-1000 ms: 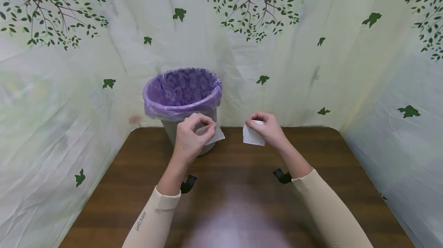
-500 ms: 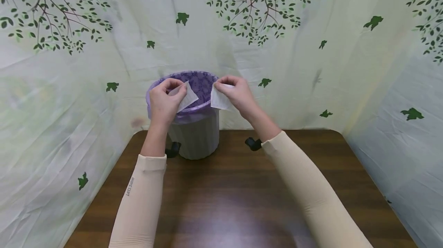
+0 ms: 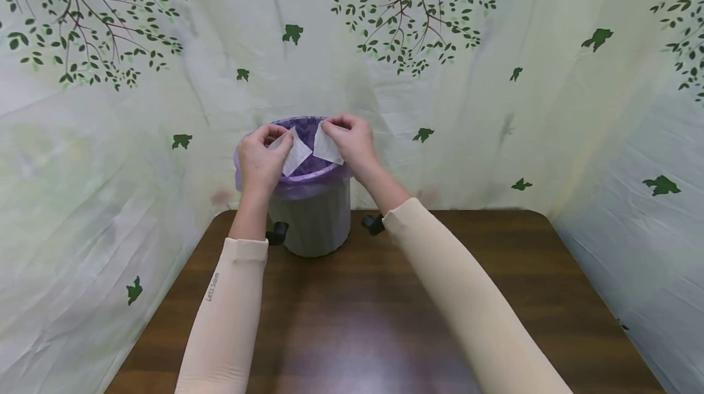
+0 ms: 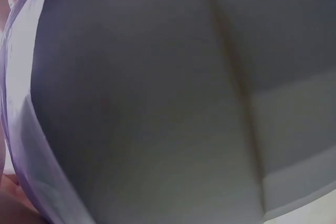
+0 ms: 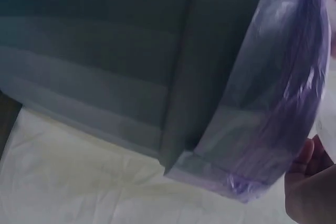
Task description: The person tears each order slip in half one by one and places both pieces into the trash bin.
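Observation:
In the head view my left hand (image 3: 258,160) pinches a small white piece of paper (image 3: 297,154) between thumb and fingers. My right hand (image 3: 354,145) pinches a second white piece of paper (image 3: 327,147) by its upper edge. Both pieces hang over the mouth of a grey trash bin (image 3: 312,223), a short gap apart. A purple bag (image 3: 308,182) lines the bin and folds over its rim. The bin's wall (image 4: 142,103) fills most of the left wrist view. In the right wrist view, part of my right hand (image 5: 311,184) shows beside the bag's fold (image 5: 268,114).
The bin stands at the far edge of a dark brown wooden table (image 3: 352,302), left of centre. Behind it hangs a pale curtain (image 3: 385,180) printed with leaves and branches, which also runs along both sides.
Both hands have moved forward, up and leftward from above the table to over the bin's mouth, still pinching the paper pieces. In the last half second the right hand came further left.

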Demonstrator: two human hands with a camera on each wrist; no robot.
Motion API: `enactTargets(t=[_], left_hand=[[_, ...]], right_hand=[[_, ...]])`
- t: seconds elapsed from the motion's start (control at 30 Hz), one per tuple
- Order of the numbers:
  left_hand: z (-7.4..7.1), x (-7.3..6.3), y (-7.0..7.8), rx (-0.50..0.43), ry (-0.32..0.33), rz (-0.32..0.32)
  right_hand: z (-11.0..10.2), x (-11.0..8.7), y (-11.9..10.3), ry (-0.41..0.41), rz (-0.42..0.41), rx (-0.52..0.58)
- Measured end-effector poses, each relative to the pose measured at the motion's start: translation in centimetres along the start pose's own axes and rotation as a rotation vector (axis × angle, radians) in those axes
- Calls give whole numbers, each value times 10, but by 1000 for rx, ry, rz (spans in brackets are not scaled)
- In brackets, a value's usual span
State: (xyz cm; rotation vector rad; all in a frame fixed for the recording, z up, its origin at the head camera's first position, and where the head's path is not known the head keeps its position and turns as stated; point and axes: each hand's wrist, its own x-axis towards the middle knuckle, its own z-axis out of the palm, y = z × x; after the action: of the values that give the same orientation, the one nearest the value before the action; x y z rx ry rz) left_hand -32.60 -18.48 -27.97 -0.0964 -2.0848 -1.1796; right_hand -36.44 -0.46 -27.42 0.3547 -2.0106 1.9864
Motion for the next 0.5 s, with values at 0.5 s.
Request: enactTargets(t=[0.5], left_hand=[[-6,-7,-5,125,0,-9]], right_hand=[[25,-1,10,22,-123,-143]])
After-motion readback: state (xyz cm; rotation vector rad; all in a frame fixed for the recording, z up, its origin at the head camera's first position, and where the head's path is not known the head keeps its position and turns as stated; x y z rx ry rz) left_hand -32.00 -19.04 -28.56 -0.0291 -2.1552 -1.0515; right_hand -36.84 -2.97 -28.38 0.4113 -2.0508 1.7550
